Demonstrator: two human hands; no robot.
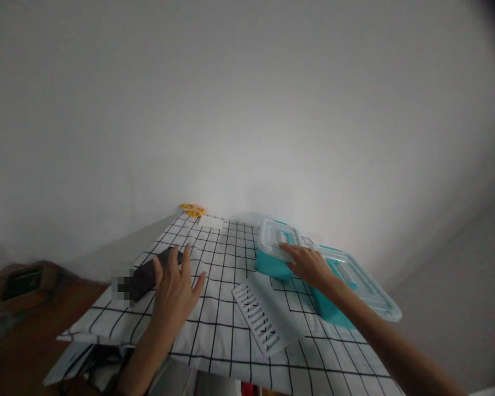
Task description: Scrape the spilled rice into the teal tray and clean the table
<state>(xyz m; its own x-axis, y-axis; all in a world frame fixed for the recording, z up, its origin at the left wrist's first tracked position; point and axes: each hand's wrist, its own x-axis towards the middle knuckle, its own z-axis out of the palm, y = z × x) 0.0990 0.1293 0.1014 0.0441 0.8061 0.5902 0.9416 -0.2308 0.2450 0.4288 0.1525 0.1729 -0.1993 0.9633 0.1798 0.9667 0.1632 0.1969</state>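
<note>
My left hand [174, 289] hovers over the checked cloth [223, 330] with fingers spread, holding nothing. Its fingertips are just beside a dark flat object [146, 275] lying on the cloth. My right hand [309, 265] rests on the clear lid of a small teal box [274, 250], fingers curved over the lid's handle. Whether it grips the handle I cannot make out. A larger teal box with a clear lid [355, 289] stands just right of it, partly behind my right forearm.
A white slotted tray [264, 313] lies on the cloth between my hands. A yellow object [193, 209] and a small white piece [210, 221] sit at the far edge by the wall. A brown surface [28, 330] lies to the left.
</note>
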